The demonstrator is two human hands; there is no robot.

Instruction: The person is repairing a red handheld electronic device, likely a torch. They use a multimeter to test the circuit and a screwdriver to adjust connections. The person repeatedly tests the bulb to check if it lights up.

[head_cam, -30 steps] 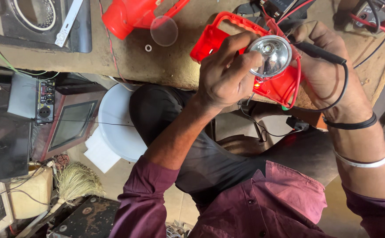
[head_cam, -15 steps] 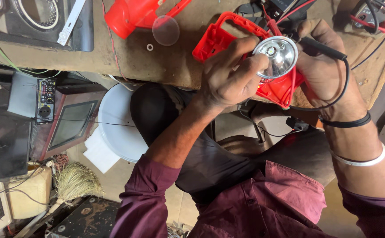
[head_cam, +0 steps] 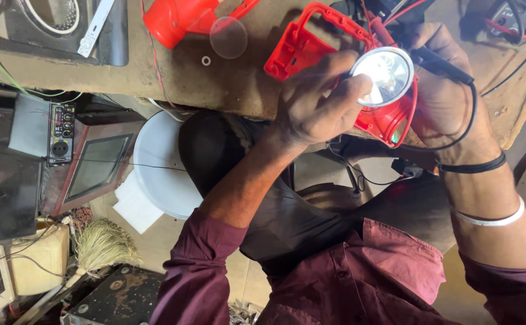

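A red plastic lantern housing (head_cam: 302, 45) lies on the worn wooden bench (head_cam: 172, 81), with a shiny round silver reflector (head_cam: 388, 73) glowing at its front. My left hand (head_cam: 317, 105) grips the reflector's left rim with its fingertips. My right hand (head_cam: 446, 90) is behind the lantern's right side. It pinches a black probe (head_cam: 440, 63) whose black cable (head_cam: 469, 123) loops round my wrist. The probe's tip points at the lantern's back and is hidden there. Red wires run around the reflector.
On the bench lie a second red housing piece (head_cam: 175, 18), a clear round lens (head_cam: 228, 37) and a small washer (head_cam: 206, 60). A meter with red leads (head_cam: 516, 15) sits at the top right. Below the bench are a white round lid (head_cam: 163, 168), a framed panel (head_cam: 94, 168) and a broom (head_cam: 100, 244).
The lantern and both hands have shifted slightly right and up. My left fingers have slid closer round the reflector's rim, and its glow looks brighter.
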